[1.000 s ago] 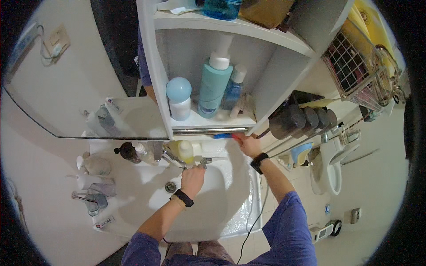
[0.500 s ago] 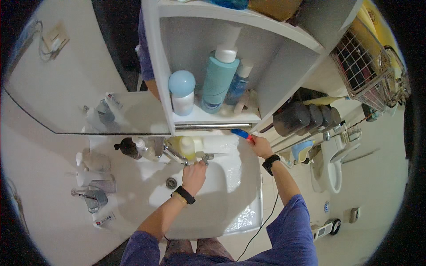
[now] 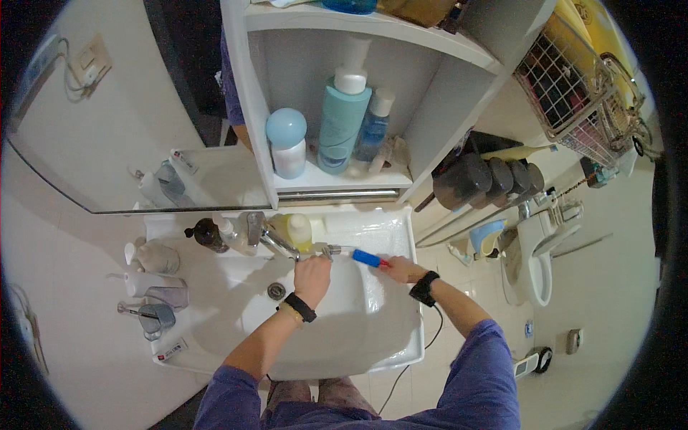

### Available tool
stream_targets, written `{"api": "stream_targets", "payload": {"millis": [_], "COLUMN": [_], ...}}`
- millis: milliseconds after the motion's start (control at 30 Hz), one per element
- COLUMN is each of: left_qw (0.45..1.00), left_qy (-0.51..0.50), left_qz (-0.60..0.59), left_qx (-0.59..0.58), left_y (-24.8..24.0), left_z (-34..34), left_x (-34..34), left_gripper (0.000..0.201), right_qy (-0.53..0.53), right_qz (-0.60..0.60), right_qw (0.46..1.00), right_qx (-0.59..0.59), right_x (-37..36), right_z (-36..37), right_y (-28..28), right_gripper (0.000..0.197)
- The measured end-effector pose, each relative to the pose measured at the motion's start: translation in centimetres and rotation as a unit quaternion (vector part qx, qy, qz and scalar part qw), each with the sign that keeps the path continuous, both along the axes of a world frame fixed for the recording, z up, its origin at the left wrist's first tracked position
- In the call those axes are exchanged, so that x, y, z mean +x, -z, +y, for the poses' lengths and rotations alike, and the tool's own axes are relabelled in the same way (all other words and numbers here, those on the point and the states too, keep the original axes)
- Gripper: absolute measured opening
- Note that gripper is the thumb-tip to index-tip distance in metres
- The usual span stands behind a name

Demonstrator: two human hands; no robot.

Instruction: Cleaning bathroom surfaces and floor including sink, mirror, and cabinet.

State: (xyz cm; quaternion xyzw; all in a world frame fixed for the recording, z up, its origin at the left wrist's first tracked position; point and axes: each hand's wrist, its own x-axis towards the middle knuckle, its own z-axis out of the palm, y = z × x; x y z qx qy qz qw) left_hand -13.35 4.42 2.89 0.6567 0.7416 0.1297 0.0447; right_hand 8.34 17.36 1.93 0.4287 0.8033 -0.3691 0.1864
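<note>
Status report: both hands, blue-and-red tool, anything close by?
Left hand at faucet, grip unclear. Right hand holds blue-and-red tool over sink. Yellow bottle beside faucet.

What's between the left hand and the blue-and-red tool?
Only the metal faucet nozzle, at the left hand's fingers, pointing right. Past its tip, nothing solid shows before the blue-and-red tool in the right hand.
</note>
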Motion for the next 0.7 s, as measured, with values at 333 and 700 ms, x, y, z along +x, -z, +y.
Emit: {"api": "stream_targets", "payload": {"millis": [333,700], "left_qw": [0.996,0.992], "left_qy": [0.024,0.047], "left_qz": [0.083,0.095], "left_qx": [-0.019,-0.070], "left_y": [1.6,0.0], "left_z": [-0.2,-0.2], "left_x": [0.9,1.0], "left_gripper": [0.009,0.010], "right_qy": [0.016,-0.048], "right_qz": [0.032,-0.017], "right_qw": [0.999,0.998], "right_qx": [0.016,0.024], "right_x": [-2.7,-5.8], "right_z": [1.6,2.7], "right_y": [3.0,2.1], "right_gripper": [0.045,0.043]}}
